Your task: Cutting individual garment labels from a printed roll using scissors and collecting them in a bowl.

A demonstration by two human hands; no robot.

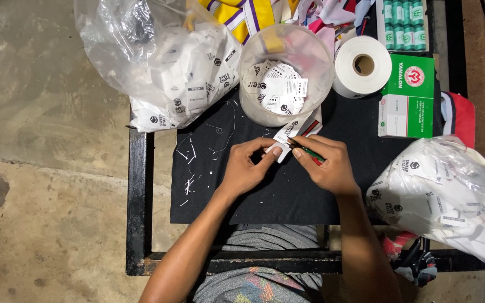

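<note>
White labels (279, 150) with black print are lying on a black cloth (265, 191); beside it a green-and-white box (406, 95) and a white tape roll (362, 66) are showing.

A small garment-trimming or label-finishing workshop is suggested. A black cloth-covered work table (254, 196) on a dark metal frame is set over a bare, stained concrete floor (46, 168). Clear plastic bags of white woven labels (169, 62) are piled beyond the left hand (248, 165), and more bagged labels (450, 196) lie beside the right hand (324, 163). A clear tub of labels (284, 73), a white tape roll (362, 66) and a green thread box (408, 98) are seen beyond the hands, with thread clippings (192, 168) scattered near the left hand.
</note>
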